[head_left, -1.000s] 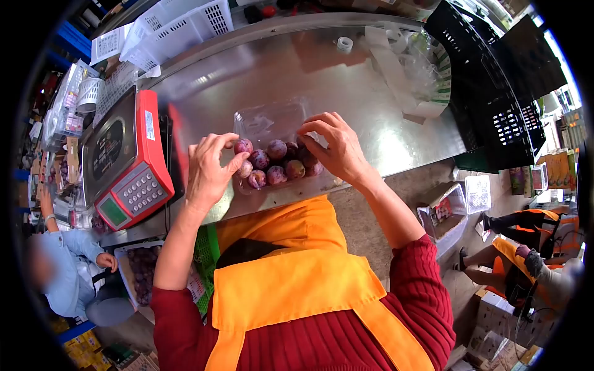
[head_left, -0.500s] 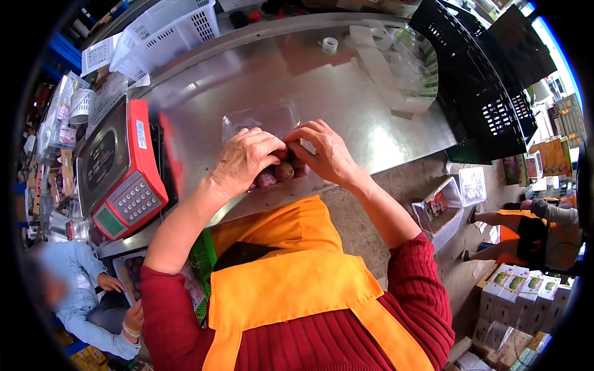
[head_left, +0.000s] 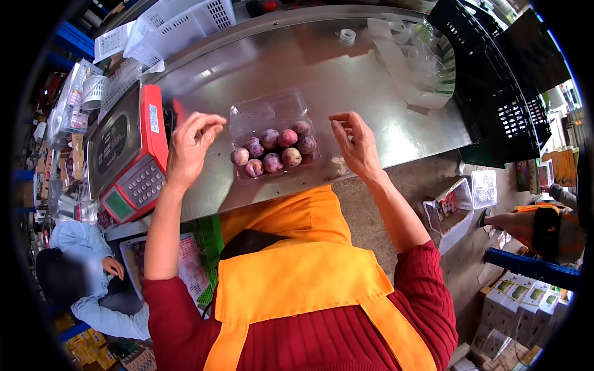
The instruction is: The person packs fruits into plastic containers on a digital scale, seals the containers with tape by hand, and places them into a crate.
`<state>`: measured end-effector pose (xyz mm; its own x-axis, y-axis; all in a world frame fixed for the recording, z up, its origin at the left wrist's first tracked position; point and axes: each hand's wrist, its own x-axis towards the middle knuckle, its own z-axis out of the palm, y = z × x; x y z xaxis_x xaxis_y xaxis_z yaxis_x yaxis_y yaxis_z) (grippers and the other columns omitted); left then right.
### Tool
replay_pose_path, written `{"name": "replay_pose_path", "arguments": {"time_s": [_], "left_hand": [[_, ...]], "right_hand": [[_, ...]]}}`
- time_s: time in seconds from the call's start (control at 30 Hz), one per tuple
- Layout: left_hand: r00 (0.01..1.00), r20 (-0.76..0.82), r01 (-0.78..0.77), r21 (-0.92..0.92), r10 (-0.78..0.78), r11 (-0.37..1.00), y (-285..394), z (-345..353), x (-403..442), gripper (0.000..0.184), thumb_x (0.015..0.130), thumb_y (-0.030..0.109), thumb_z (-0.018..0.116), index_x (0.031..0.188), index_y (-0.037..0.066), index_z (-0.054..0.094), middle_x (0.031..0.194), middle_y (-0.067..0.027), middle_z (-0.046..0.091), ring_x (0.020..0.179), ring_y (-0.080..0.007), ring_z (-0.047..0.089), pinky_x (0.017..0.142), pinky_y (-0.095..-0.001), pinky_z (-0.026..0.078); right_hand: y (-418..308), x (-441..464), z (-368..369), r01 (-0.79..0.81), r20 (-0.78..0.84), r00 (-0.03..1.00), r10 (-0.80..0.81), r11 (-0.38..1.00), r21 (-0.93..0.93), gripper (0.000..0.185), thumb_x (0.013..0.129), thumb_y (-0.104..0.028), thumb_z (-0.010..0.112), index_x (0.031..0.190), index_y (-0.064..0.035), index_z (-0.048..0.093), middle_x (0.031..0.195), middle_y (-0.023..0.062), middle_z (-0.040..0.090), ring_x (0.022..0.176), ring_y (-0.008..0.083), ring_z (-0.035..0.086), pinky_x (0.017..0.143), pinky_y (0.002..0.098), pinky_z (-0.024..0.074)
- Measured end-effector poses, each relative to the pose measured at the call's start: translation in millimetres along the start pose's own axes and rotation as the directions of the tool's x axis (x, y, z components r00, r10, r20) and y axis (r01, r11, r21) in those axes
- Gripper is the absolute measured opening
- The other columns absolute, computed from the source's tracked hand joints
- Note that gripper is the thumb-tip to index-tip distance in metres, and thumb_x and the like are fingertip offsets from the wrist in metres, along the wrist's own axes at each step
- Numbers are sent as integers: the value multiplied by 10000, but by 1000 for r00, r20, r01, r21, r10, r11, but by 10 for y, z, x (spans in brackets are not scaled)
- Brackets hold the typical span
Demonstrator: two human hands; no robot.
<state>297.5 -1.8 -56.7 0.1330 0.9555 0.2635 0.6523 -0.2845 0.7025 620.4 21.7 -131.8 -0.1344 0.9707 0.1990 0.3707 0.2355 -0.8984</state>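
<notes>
An open clear plastic clamshell box (head_left: 269, 117) lies on the steel table, its lid folded back toward the far side. Several purple-red plums (head_left: 272, 162) fill its near half in rows. My left hand (head_left: 193, 145) is raised to the left of the box, fingers bent but apart, holding nothing. On the other side of the box, my right hand (head_left: 356, 141) hovers with its fingers apart and empty. Neither hand touches the plums.
A red scale (head_left: 139, 161) stands left on the steel table (head_left: 278, 62). White baskets (head_left: 179, 31) are behind it. A tape roll (head_left: 347, 36), plastic bags (head_left: 427, 62) and black crates (head_left: 495, 93) lie right. A person (head_left: 93, 272) sits lower left.
Both hands have come off the plums and moved apart to either side of the box. The plums sit rearranged in rows and are now fully visible.
</notes>
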Motion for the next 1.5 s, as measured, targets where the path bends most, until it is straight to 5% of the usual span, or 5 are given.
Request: {"name": "replay_pose_path", "arguments": {"time_s": [0.1, 0.23, 0.43, 1.07, 1.5], "left_hand": [[956, 222, 208, -58, -191, 976, 47, 52, -345, 258, 825, 86, 741, 1069, 41, 670, 945, -50, 615, 720, -126, 550, 648, -274, 470], [982, 81, 182, -200, -169, 963, -84, 342, -518, 340, 863, 82, 710, 1169, 36, 569, 993, -15, 594, 812, -83, 561, 706, -250, 479], [968, -114, 118, -580, -224, 806, -263, 290, -380, 358, 918, 74, 653, 1231, 33, 483, 1106, -45, 595, 963, -95, 576, 863, -259, 479], [991, 101, -86, 23, 83, 996, -58, 251, -347, 335, 805, 25, 726, 1129, 36, 637, 974, -69, 603, 768, -166, 601, 675, -288, 502], [862, 384, -485, 434, 332, 759, 239, 368, -29, 149, 792, 124, 709, 916, 56, 662, 868, -71, 640, 849, -260, 623, 744, -363, 490]], "right_hand": [[37, 44, 76, 126, -9, 992, -128, 988, -90, 147, 891, -126, 647, 1018, -52, 641, 1007, 88, 630, 902, 256, 612, 781, 349, 506], [-474, 252, 226, 555, 110, 829, -548, 785, -275, 150, 823, -141, 693, 967, -102, 678, 991, 55, 630, 956, 253, 583, 821, 376, 486], [-787, 587, 721, 788, 598, 563, -571, 590, -179, 223, 828, -225, 680, 1037, -155, 715, 990, 94, 601, 972, 274, 581, 847, 380, 461], [-496, 919, 1119, 488, 602, 765, -229, 816, -309, 455, 849, -485, 657, 986, -52, 645, 974, 172, 682, 903, 365, 661, 795, 441, 517], [-397, 1162, 908, 35, 640, 764, -88, 995, 94, 187, 907, -153, 640, 1028, -11, 659, 827, 55, 683, 705, 107, 613, 659, 274, 519]]}}
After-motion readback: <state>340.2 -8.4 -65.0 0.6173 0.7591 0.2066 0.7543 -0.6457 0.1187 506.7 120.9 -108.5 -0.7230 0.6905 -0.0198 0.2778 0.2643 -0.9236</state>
